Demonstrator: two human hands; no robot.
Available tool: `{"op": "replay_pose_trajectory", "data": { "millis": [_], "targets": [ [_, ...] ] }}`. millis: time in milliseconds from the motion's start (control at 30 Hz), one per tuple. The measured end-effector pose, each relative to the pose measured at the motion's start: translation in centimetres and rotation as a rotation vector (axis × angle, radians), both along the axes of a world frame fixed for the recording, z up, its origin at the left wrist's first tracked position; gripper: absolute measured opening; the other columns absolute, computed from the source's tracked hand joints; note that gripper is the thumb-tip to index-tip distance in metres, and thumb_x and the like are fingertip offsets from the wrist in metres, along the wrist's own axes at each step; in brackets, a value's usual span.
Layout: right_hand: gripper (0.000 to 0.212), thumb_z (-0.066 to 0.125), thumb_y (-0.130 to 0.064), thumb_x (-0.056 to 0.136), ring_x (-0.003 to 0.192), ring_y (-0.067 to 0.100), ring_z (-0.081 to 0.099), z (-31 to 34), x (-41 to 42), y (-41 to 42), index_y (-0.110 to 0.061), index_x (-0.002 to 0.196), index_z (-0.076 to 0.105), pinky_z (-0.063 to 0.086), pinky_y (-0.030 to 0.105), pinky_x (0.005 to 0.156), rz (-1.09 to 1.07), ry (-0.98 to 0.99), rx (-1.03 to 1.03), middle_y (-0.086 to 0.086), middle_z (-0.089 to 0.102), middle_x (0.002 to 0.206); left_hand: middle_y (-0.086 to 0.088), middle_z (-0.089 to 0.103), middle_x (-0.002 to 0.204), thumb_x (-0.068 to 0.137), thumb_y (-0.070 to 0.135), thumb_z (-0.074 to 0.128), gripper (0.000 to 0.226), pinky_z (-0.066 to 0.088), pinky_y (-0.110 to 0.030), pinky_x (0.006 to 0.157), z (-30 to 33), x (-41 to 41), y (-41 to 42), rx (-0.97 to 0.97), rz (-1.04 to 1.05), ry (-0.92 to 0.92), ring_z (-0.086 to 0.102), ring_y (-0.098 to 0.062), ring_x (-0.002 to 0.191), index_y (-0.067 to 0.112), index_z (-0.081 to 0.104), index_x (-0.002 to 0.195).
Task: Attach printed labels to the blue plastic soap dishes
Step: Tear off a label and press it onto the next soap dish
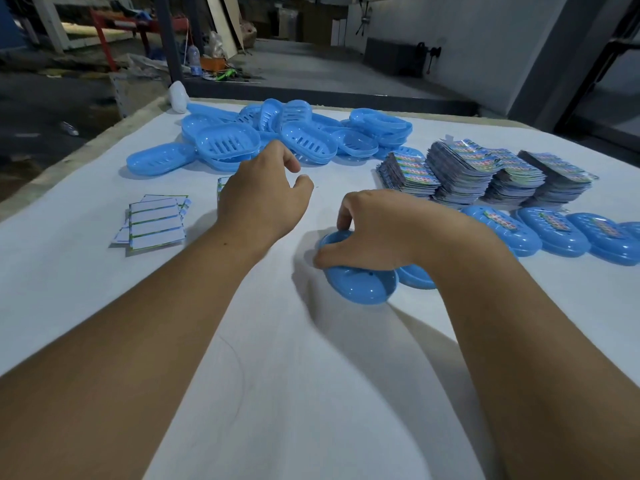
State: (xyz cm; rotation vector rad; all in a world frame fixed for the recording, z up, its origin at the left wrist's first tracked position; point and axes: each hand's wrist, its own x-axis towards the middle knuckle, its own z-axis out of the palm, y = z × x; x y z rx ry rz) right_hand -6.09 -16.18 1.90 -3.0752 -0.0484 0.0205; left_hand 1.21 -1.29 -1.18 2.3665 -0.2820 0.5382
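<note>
We see our right hand low over the white surface, its grip curled round a blue soap dish that lies upside down near the middle; the thumb presses the near left edge and the fingers hook over the far rim; a second dish sits just beside it, touching or nearly so, partly hidden under the wrist.

Our left hand hangs above the surface beyond and left of that dish; its grip is loosely curled and narrow, thumb and forefinger close together, holding nothing we can make out; a small printed piece peeks out from behind it.

To the left lies a fanned batch of label backings, white side up with green edges; at the far side a loose pile of blue dishes and slotted trays lies jumbled; to the right stand stacks of printed labels, several side by side; in front of those stacks a row of labelled dishes rests upside down, each with a colourful label on its back.
</note>
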Motion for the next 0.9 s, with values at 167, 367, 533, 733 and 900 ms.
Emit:
{"op": "replay_pose_trajectory", "data": {
  "millis": [167,367,533,733,900],
  "targets": [
    [0.061,0.065,-0.076,0.069,0.083,0.017,0.060,0.4,-0.1,-0.6,-0.023,0.099,0.066,0.046,0.030,0.061,-0.028,0.035,0.022,-0.001,0.066,0.095,0.002,0.064,0.086,0.093,0.040,0.061,0.018,0.039,-0.031,0.063,-0.2,0.0,-0.2,0.015,0.003,0.000,0.059,-0.018,0.079,0.028,0.053,0.105],
    [0.058,0.070,-0.070,0.069,0.086,0.019,0.066,0.7,0.0,-2.3,-0.021,0.099,0.071,0.051,0.030,0.069,-0.071,0.071,0.098,0.000,0.071,0.095,0.006,0.061,0.079,0.091,0.042,0.061,0.018,0.047,-0.035,0.067,-0.7,0.4,-0.2,0.016,0.003,-0.009,0.060,-0.019,0.077,0.031,0.053,0.102],
    [0.054,0.068,-0.070,0.064,0.081,0.016,0.065,0.6,0.2,-3.6,-0.024,0.092,0.070,0.049,0.030,0.067,-0.140,0.076,0.100,-0.003,0.070,0.091,0.009,0.060,0.078,0.091,0.044,0.061,0.016,0.056,-0.040,0.074,-1.0,0.5,-0.3,0.039,0.011,-0.016,0.061,-0.018,0.078,0.034,0.052,0.099],
    [0.060,0.064,-0.072,0.049,0.078,0.019,0.067,0.5,0.4,-5.1,-0.024,0.083,0.071,0.054,0.034,0.071,-0.214,0.080,0.132,-0.003,0.073,0.084,0.009,0.061,0.076,0.091,0.044,0.061,0.014,0.055,-0.038,0.072,-1.0,0.6,-0.4,0.058,0.000,0.000,0.062,-0.018,0.077,0.034,0.053,0.098],
    [0.060,0.065,-0.073,0.049,0.082,0.020,0.069,0.7,0.5,-5.9,-0.026,0.086,0.070,0.056,0.038,0.080,-0.221,0.111,0.149,-0.005,0.074,0.084,0.007,0.063,0.076,0.091,0.043,0.060,0.013,0.054,-0.038,0.074,-0.9,0.5,-0.3,0.068,-0.011,0.018,0.062,-0.019,0.078,0.032,0.056,0.097]
  ]
}}
